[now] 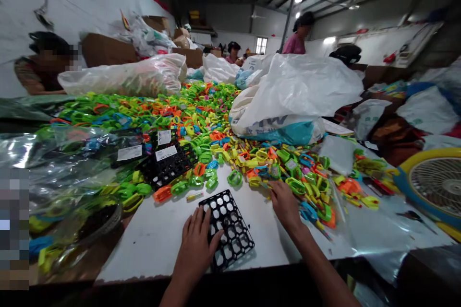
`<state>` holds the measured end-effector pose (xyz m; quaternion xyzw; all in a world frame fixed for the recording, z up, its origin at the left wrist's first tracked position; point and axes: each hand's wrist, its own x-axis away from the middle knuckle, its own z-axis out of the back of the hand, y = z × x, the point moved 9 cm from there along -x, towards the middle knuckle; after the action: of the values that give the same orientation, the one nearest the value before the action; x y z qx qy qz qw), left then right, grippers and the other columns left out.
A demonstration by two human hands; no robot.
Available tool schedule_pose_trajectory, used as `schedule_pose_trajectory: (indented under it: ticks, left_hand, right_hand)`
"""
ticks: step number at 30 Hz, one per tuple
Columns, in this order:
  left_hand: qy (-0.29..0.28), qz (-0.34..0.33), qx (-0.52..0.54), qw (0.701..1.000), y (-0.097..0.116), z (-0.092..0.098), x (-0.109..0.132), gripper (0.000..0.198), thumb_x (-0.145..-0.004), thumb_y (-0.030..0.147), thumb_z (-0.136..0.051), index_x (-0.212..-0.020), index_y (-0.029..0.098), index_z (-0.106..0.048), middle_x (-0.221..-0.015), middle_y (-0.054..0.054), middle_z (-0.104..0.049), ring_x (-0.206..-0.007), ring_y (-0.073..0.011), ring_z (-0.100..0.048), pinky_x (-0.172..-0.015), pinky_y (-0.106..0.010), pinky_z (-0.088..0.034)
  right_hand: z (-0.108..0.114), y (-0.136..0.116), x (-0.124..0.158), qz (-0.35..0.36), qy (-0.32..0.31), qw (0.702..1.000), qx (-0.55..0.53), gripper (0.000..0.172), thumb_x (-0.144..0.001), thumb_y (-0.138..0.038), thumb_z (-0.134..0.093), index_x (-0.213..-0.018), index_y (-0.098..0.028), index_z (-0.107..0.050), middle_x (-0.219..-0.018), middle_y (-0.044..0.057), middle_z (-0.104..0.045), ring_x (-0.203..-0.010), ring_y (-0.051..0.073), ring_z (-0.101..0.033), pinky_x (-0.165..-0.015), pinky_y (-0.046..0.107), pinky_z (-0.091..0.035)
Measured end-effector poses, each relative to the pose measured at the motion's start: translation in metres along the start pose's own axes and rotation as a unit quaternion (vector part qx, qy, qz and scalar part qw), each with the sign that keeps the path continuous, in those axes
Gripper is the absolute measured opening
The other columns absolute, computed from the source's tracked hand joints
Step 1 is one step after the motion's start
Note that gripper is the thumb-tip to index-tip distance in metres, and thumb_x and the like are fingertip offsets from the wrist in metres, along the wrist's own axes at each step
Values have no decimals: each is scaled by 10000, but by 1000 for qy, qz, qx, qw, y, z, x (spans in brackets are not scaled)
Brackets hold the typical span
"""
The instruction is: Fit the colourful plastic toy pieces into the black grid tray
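A black plastic grid tray (236, 223) with rows of holes lies on the white table in front of me. My left hand (196, 237) rests along the tray's left edge, fingers stretched out flat and thumb over the grid. At the near edge of the heap of colourful plastic pieces (205, 146), my right hand (284, 201) reaches in with its fingers drawn together. Its fingertips touch small yellow pieces, and what they pinch is too small to make out. A green ring-like plastic piece (235, 178) lies just left of it. A small printed stick (195, 196) lies beyond the tray.
More black trays with white labels (169, 163) stand at the left, beside clear plastic bags (61, 163). A large white sack (288, 96) sits on the heap. A yellow-and-blue fan (399, 177) stands at the right. Co-workers sit or stand around the table.
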<state>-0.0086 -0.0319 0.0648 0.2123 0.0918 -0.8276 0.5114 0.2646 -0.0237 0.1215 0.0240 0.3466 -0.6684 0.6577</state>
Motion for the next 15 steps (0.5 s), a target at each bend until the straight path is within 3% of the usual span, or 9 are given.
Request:
schedule_pose_trajectory:
  ticks: [4,8,11,15]
  left_hand:
    - [-2,-4,-1,1000,2,4,2,669,-879,491,-490,-1421,125,-353,-1467,-189,-417,-1365,-295,-380,-1089,-476,-349]
    - [-16,-1,-7,1000,5,10,3,696,-874,483,-497,-1447,138,-303,-1494,-168,-383,-1390,-285,-340,-1097,-461,-338]
    - [-18,-6,-29,999,4,12,3,716,-869,473,-501,-1459,138,-274,-1501,-161,-375,-1389,-284,-344,-1088,-445,-346]
    - [36,-59,-72,995,0,5,8,806,-839,513,-515,-1481,129,-215,-1419,-166,-490,-1306,-279,-465,-1026,-404,-401]
  right_hand:
    - [-50,-43,-44,54,-88,993,50,378,-861,-23,-398,-1082,-184,-658,-1012,90,-627,-977,216,-543,-851,301,-443]
    - [-84,-62,-73,63,-101,990,72,447,-837,14,-384,-1198,-143,-597,-1130,128,-588,-1059,241,-495,-927,334,-407]
    - [-106,-63,-80,86,-137,985,64,509,-824,19,-400,-1278,-155,-550,-1136,133,-598,-1061,253,-497,-948,374,-411]
    - [-123,-68,-68,106,-162,981,-11,606,-757,55,-410,-1314,-153,-521,-1224,141,-580,-1138,242,-513,-973,377,-445]
